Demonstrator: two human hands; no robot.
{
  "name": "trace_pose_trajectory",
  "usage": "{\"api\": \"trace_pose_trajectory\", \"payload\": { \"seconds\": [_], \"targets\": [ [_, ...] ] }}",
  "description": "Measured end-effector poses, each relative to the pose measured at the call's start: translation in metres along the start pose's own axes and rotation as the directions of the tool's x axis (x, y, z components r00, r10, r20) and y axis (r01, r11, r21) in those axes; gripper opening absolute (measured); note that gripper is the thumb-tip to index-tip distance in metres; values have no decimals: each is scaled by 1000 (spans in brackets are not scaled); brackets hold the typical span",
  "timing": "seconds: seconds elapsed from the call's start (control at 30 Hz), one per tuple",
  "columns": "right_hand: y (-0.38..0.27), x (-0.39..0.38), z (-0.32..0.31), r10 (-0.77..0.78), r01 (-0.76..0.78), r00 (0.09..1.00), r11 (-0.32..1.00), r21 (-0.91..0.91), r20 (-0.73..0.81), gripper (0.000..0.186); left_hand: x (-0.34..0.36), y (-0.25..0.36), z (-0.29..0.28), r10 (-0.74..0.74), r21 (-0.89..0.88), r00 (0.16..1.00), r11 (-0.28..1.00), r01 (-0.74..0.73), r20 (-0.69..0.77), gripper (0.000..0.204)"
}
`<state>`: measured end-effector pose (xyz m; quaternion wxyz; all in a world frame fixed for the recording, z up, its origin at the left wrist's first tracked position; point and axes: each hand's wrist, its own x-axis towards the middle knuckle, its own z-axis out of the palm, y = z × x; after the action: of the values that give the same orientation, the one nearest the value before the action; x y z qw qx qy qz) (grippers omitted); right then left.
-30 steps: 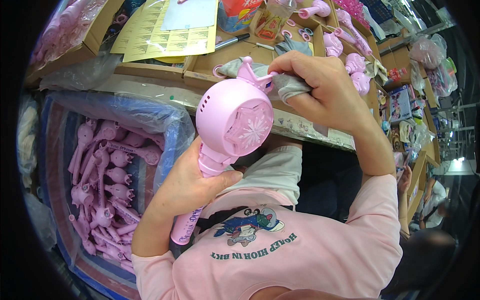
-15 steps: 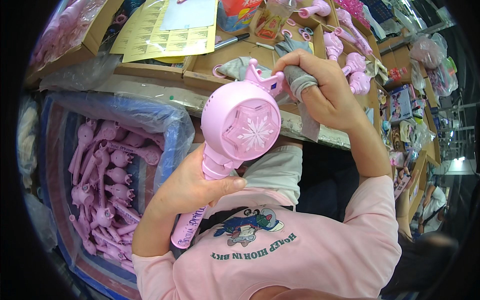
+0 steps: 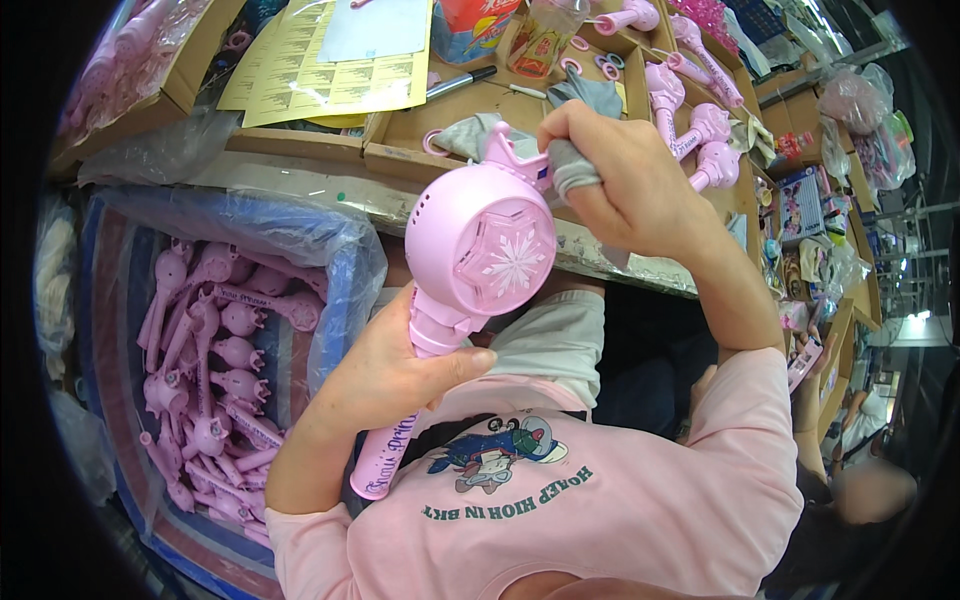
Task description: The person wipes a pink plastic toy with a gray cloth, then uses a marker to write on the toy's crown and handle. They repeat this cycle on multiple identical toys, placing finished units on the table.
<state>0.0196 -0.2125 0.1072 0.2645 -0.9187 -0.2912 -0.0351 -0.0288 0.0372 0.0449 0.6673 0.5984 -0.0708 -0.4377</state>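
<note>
My left hand [image 3: 385,365] is closed round the handle of a pink toy wand [image 3: 440,235]. The wand leans, with its round head up and a clear star window with a white snowflake facing right. A small crown [image 3: 510,150] with a dark blue gem tops it. My right hand [image 3: 645,190] is closed on a grey cloth [image 3: 574,172] wrapped about its finger. The cloth presses at the crown's right side and partly hides it.
A plastic-lined blue crate [image 3: 345,250] on the left holds many pink wands [image 3: 210,380]. On the bench are yellow printed sheets [image 3: 290,70], a marker [image 3: 460,82], a plastic cup [image 3: 545,40] and more wands [image 3: 705,125] in cardboard trays. Another person's hand [image 3: 815,365] shows at right.
My right hand and the cloth have shifted slightly left along the crown. The wand has turned a little, with its head's side vents showing more.
</note>
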Motion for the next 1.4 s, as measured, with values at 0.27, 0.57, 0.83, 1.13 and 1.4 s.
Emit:
{"api": "trace_pose_trajectory", "payload": {
  "seconds": [0.27, 0.57, 0.83, 1.13, 1.4],
  "targets": [
    [6, -3, -4, -60, 61, 998, 989, 133, -11, 25, 2, -1, -9, -14, -90, 988, 996, 28, 154, 37],
    [7, -2, -8, -102, 114, 989, 987, -114, 105, 38, 2, -2, -7, 15, -61, 992, 998, -7, 127, 41],
    [10, -1, 15, 267, -245, 963, 915, 321, -25, 13, 5, -5, 0, 42, -84, 997, 996, -36, 67, 42],
    [1, 3, 27, 118, 47, 907, 926, 374, -405, 14, 2, -6, -3, 47, -175, 992, 984, -26, 114, 33],
    [10, -1, 24, 355, -217, 916, 831, 511, -187, 14, 8, -11, 5, 77, -53, 997, 996, -75, 33, 30]
  ]
}}
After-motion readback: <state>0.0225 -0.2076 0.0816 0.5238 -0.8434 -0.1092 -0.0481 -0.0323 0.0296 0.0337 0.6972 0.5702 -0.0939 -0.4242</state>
